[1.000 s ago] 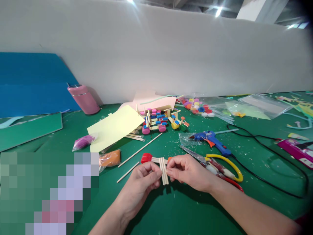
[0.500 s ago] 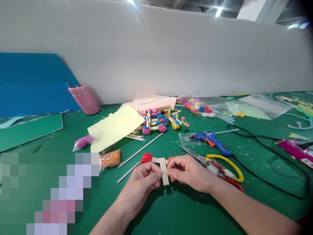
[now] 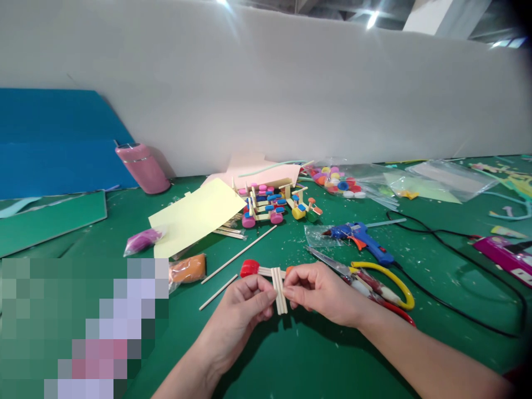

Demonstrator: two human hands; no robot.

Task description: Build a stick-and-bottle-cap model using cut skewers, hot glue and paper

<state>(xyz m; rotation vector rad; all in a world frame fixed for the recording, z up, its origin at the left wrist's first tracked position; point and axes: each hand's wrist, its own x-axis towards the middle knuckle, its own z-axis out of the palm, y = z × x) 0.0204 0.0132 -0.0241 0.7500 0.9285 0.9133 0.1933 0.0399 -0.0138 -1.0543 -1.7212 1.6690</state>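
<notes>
Three short wooden sticks [image 3: 279,291], side by side and nearly upright, are pinched between my left hand [image 3: 254,299] on one side and my right hand [image 3: 310,288] on the other. Just behind them lies a piece with a red round end [image 3: 250,268], pale sticks [image 3: 265,271] and an orange part [image 3: 290,270], partly hidden by my right hand. Two loose wooden sticks, a long one [image 3: 239,254] and a shorter one [image 3: 218,292], rest on the green table left of the held sticks.
Small wheeled models [image 3: 264,208] stand behind, near yellow sheet [image 3: 197,216] and bagged caps [image 3: 336,180]. Blue glue gun [image 3: 366,241], its black cable [image 3: 449,302] and yellow-handled scissors [image 3: 399,274] lie right. Orange clay packet [image 3: 188,270], purple packet [image 3: 143,241] and pink bottle [image 3: 143,169] are left.
</notes>
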